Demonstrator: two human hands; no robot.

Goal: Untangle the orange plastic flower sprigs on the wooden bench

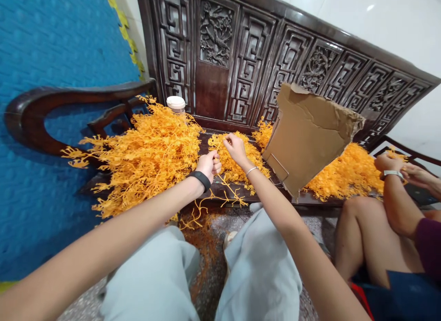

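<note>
My left hand [208, 166], with a black band at the wrist, is closed around a thin orange branched strand [225, 192] whose forked ends hang below it over the bench edge. Up and to the right of it, my right hand [234, 147], wearing a silver bracelet, has its fingertips pinched together above a small orange pile [246, 162]; what lies between these fingertips is too small to make out. A large heap of orange branched pieces [155, 151] lies to the left of both hands.
A carved dark wooden bench [212, 93] with a curved armrest [25, 114] holds the heaps. Behind the big heap is a white-lidded cup [176, 103]. A cardboard piece [306, 132] leans at right, beside another orange heap [347, 174]. Another person's hands [391, 162] are at far right.
</note>
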